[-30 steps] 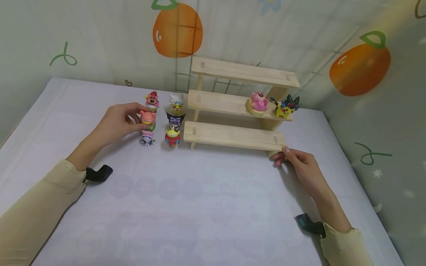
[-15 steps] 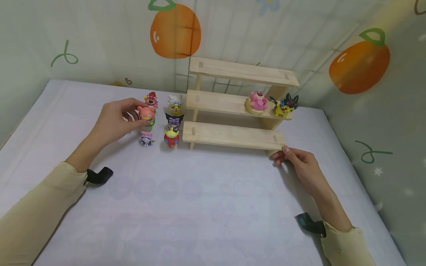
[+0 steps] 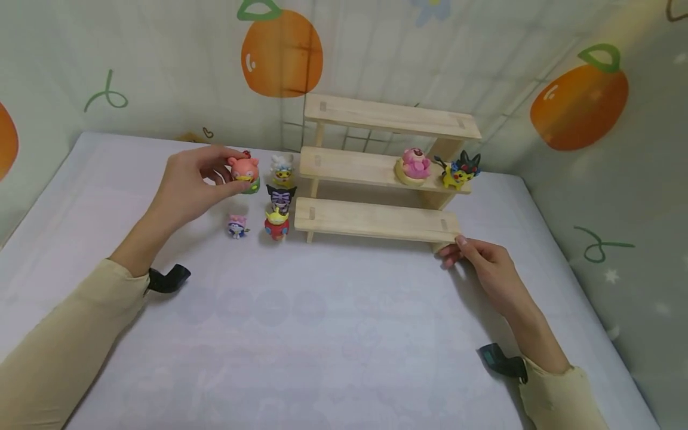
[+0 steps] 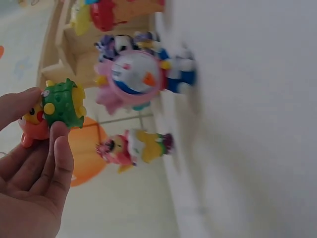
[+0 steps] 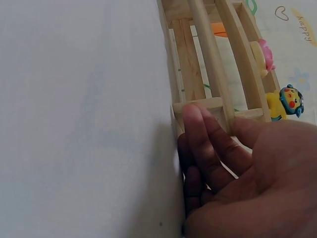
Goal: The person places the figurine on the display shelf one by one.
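Note:
My left hand (image 3: 185, 185) pinches a pink figurine with a green base (image 3: 243, 169) between thumb and fingers. In the left wrist view this figurine (image 4: 62, 105) hangs above the table, tilted sideways in that camera's picture. Behind it in the head view, a red-topped bear figurine is mostly hidden. A small pink-and-white figurine (image 3: 237, 226) stands nearer the front. My right hand (image 3: 486, 269) grips the lower right corner of a three-tier wooden shelf (image 3: 376, 218), thumb on the bottom board and fingers beneath it.
Left of the shelf stand a white-hatted yellow figurine (image 3: 282, 170), a black-and-purple figurine (image 3: 280, 197) and a red-and-yellow figurine (image 3: 276, 225). On the middle board sit a pink bear figurine (image 3: 414, 166) and a yellow figurine with a dark hat (image 3: 459, 172). A printed curtain hangs behind.
My left hand has raised the pink figurine from between its neighbours and moved it slightly back and right. My right hand stays at the shelf corner.

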`<action>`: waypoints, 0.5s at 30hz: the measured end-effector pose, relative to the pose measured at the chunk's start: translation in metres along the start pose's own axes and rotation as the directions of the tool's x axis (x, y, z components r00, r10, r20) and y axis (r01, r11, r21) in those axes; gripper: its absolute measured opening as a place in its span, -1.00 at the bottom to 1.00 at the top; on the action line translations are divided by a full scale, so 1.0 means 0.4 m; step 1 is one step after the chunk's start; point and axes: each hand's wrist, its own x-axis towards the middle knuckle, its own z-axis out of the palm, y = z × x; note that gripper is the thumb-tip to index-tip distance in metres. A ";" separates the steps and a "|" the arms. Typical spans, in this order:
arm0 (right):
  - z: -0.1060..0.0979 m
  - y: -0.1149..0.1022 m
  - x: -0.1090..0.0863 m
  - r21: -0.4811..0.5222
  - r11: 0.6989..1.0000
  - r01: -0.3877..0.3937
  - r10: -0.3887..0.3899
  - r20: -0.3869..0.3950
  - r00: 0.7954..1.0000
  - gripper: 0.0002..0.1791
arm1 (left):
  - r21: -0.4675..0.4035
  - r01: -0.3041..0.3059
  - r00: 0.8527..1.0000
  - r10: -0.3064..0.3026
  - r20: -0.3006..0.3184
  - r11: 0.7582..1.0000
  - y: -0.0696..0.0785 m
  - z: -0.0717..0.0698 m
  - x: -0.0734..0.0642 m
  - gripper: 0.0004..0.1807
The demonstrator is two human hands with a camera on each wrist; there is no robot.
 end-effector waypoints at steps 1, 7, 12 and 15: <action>0.000 0.000 -0.001 0.001 1.000 0.003 -0.003 0.002 1.000 -0.33 | -0.008 -0.004 1.000 0.004 -0.001 1.000 0.007 0.001 0.004 -0.60; -0.002 -0.001 -0.002 0.004 1.000 0.005 -0.005 0.007 1.000 -0.34 | -0.049 -0.018 1.000 0.018 0.003 0.999 0.034 0.010 0.022 -0.61; -0.002 -0.002 -0.002 0.010 1.000 0.003 -0.003 0.007 1.000 -0.34 | -0.047 -0.035 0.999 0.035 -0.002 0.998 0.044 0.020 0.032 -0.61; 0.000 -0.002 -0.002 0.012 1.000 0.010 -0.010 0.003 1.000 -0.34 | -0.054 -0.039 0.999 0.039 0.004 0.998 0.057 0.027 0.040 -0.61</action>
